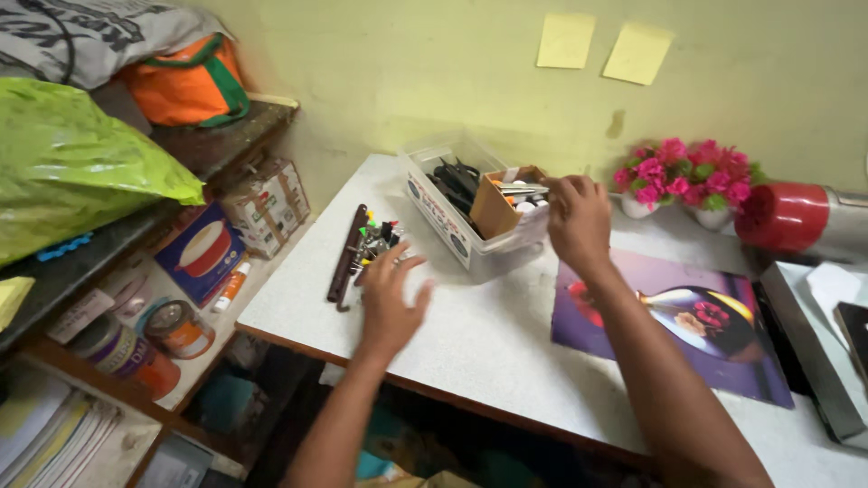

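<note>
My left hand (389,298) hovers with fingers spread just right of a small pile of coloured clips and pens (372,242) and a dark brown strap-like piece (345,253) on the white table (488,352). My right hand (579,221) reaches to the near end of a clear plastic box (452,217) and pinches some thin metal pieces (523,190) above a small brown cardboard box (493,208) standing inside it. Black scissors (452,179) lie in the far part of the clear box.
A purple picture mat (633,307) lies on the right of the table. Pink flowers in white pots (692,176) and a red cylinder (787,217) stand by the wall. Shelves at the left hold a green bag (81,163), boxes and jars.
</note>
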